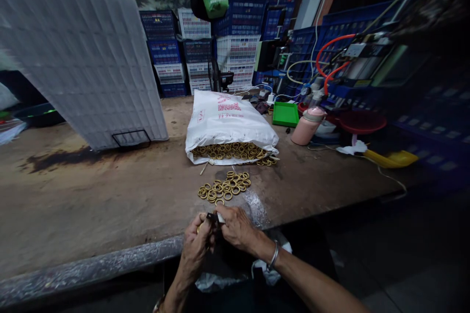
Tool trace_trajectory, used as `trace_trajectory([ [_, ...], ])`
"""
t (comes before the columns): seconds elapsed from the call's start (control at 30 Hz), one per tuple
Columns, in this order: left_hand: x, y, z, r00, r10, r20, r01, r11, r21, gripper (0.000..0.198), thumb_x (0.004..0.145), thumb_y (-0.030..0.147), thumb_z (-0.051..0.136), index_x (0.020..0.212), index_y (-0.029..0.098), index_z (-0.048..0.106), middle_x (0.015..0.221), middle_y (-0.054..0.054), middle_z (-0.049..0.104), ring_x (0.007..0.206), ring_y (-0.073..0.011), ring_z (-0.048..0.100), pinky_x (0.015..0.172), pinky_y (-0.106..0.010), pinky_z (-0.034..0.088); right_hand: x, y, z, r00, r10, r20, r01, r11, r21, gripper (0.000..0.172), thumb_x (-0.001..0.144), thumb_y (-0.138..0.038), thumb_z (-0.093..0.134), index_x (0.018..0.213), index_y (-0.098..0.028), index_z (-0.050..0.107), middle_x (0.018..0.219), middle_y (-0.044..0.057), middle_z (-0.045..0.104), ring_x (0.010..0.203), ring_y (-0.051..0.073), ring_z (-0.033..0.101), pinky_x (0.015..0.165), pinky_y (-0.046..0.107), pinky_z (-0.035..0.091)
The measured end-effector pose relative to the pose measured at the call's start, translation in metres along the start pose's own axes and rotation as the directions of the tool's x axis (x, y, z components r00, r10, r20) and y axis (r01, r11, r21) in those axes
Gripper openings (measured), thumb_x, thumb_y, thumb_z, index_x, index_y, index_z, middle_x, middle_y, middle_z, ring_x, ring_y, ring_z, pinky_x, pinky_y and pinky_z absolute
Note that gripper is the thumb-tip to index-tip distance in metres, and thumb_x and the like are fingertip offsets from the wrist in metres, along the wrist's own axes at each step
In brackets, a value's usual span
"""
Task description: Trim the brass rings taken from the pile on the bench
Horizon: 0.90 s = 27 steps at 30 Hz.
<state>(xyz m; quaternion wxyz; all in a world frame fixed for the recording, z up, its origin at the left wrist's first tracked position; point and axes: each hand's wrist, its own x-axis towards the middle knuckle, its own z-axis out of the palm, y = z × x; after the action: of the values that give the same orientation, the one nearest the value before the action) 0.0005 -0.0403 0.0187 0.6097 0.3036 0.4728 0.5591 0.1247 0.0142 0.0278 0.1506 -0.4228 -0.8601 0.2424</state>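
My left hand (194,247) is closed at the table's front edge, pinching a brass-coloured ring (199,228) that shows only in part. Close against it, my right hand (240,228) grips a small tool with a black end (212,216) and a whitish part; its exact kind is hidden by the fingers. The black end meets the left fingertips. Just beyond both hands lies a loose pile of brass rings (226,187), with one single ring (219,202) nearest the right fingers. Behind the pile, a white woven sack (231,124) lies on its side, its mouth full of similar rings.
A tall padded panel (84,63) stands on the wooden table (91,205) at left. To the right are a green tray (285,114), a pink bottle (308,126), a red dish (362,121) and a yellow scoop (391,158). Stacked crates (238,49) line the back.
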Motion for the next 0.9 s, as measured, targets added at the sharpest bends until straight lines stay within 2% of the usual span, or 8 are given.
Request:
trace_trajectory([
  [0.2,0.0,-0.003,-0.002,0.998,0.053,0.018,-0.054,0.997,0.053,0.033,0.072,0.05,0.054,0.067,0.019,0.043,0.045,0.009,0.039,0.035,-0.0033,0.031,0.036,-0.014,0.027,0.001,-0.007,-0.009,0.995,0.018,0.096,-0.016,1.0,-0.014,0.029,0.065,-0.009,0.039,0.087,-0.018,0.055,0.071,0.003,0.06,0.063,0.013,0.051,0.055,0.021,0.027],
  [0.3,-0.004,0.001,0.0,0.999,0.05,0.003,-0.05,0.996,0.077,0.037,0.068,0.053,0.056,0.063,0.018,0.042,0.045,0.009,0.04,0.035,-0.0032,0.031,0.035,-0.015,0.026,0.001,-0.005,-0.009,0.989,0.007,0.148,-0.002,0.999,-0.035,0.024,0.068,-0.011,0.039,0.085,-0.018,0.055,0.071,0.003,0.061,0.062,0.013,0.053,0.052,0.022,0.026],
  [0.4,-0.014,0.006,0.005,1.0,-0.013,-0.029,0.015,0.995,0.094,0.04,0.065,0.055,0.058,0.062,0.018,0.043,0.046,0.008,0.041,0.035,-0.0029,0.032,0.034,-0.014,0.026,0.0,0.003,-0.005,0.994,0.04,0.102,-0.025,0.99,-0.135,0.024,0.069,-0.013,0.039,0.088,-0.018,0.054,0.07,0.004,0.061,0.06,0.014,0.053,0.051,0.023,0.024],
  [0.5,-0.029,0.002,0.011,0.995,-0.072,0.071,0.065,0.993,0.095,0.037,0.068,0.053,0.057,0.063,0.018,0.045,0.049,0.006,0.046,0.036,-0.0034,0.036,0.034,-0.015,0.028,-0.003,0.017,-0.003,0.995,0.093,0.021,-0.087,0.977,-0.195,0.029,0.066,-0.011,0.04,0.091,-0.018,0.052,0.069,0.004,0.061,0.059,0.014,0.051,0.051,0.024,0.023],
  [0.6,-0.038,-0.021,0.01,0.949,-0.225,0.222,0.222,0.974,0.04,0.036,0.066,0.051,0.059,0.063,0.018,0.045,0.048,0.005,0.05,0.03,-0.0025,0.033,0.03,-0.015,0.021,-0.004,0.037,-0.006,0.983,0.155,-0.103,-0.172,0.966,-0.192,0.028,0.064,-0.008,0.04,0.088,-0.017,0.052,0.068,0.003,0.059,0.058,0.013,0.05,0.053,0.024,0.023],
  [0.7,-0.032,-0.058,0.001,0.895,-0.372,0.245,0.381,0.925,0.012,0.04,0.057,0.051,0.066,0.059,0.017,0.047,0.044,0.003,0.052,0.03,-0.0025,0.033,0.031,-0.015,0.019,0.002,0.062,-0.014,0.93,0.254,-0.267,-0.293,0.949,-0.118,0.022,0.069,-0.009,0.038,0.084,-0.018,0.052,0.068,0.002,0.058,0.061,0.013,0.05,0.054,0.023,0.025],
  [0.8,-0.019,-0.088,-0.01,0.879,-0.46,0.129,0.458,0.888,0.043,0.039,0.048,0.047,0.073,0.051,0.015,0.051,0.045,-0.001,0.055,0.03,-0.0045,0.039,0.033,-0.017,0.026,0.013,0.09,-0.025,0.854,0.369,-0.367,-0.405,0.914,-0.022,0.017,0.076,-0.014,0.038,0.085,-0.018,0.052,0.073,0.003,0.059,0.066,0.013,0.051,0.056,0.021,0.027],
  [0.9,-0.008,-0.096,-0.017,0.874,-0.485,-0.035,0.485,0.867,0.116,0.028,0.047,0.04,0.075,0.048,0.018,0.057,0.047,-0.004,0.059,0.042,-0.0157,0.053,0.039,-0.025,0.038,0.027,0.111,-0.033,0.819,0.428,-0.381,-0.459,0.888,0.01,0.016,0.08,-0.019,0.038,0.088,-0.018,0.052,0.074,0.003,0.059,0.065,0.012,0.051,0.055,0.02,0.027],
])
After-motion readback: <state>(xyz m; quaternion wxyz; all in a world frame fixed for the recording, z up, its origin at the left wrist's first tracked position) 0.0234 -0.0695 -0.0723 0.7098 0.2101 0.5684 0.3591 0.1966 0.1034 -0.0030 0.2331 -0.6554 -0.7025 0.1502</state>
